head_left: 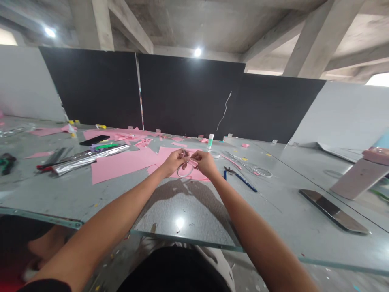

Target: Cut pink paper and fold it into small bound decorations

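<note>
My left hand [173, 163] and my right hand [206, 163] are close together above a pink paper sheet [194, 175]. Both pinch the top of a thin wire ring [183, 172], which hangs below my fingers and appears transparent or metallic. A small strip of pink paper [192, 163] lies along the ring between my hands. Part of the ring is hidden by my fingers. Blue-handled pliers [240, 181] lie a little to the right of my right hand. A second thin ring [263, 172] lies further right.
A glass-topped table [188, 219] holds a silver foil roll [91, 159], pink paper scraps, a glue bottle [210, 140] and a black phone [94, 140]. A dark-framed flat panel [332, 211] lies at right. A pink box [361, 178] stands at the right edge.
</note>
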A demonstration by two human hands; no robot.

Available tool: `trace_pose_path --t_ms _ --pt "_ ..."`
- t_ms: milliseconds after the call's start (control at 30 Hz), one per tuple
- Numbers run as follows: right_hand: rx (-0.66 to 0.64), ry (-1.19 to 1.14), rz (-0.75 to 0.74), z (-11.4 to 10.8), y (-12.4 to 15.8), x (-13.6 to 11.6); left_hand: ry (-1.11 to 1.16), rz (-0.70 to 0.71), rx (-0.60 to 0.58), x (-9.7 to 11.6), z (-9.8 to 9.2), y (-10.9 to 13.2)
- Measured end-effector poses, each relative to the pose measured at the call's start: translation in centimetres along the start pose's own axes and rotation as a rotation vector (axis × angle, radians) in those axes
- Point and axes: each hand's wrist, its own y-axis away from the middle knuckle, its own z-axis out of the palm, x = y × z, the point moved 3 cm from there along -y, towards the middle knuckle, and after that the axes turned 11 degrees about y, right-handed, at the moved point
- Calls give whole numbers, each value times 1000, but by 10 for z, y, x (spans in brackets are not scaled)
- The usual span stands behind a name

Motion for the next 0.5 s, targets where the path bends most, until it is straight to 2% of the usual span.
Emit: trace_pose_path --t_ms 100,233,333,400,500 --pt "19 5 -19 -1 -2 0 12 17 32 -1 0 -1" --pt "7 191 -135 -3 -3 -1 5 18 43 -2 0 -1" --pt "0 255 -139 -3 -4 3 -14 23 38 -1 0 -1" --pt "-51 125 -76 3 -4 8 -11 34 40 0 1 0" --pt "-120 -236 76 16 -5 16 36 64 38 1 5 -2"
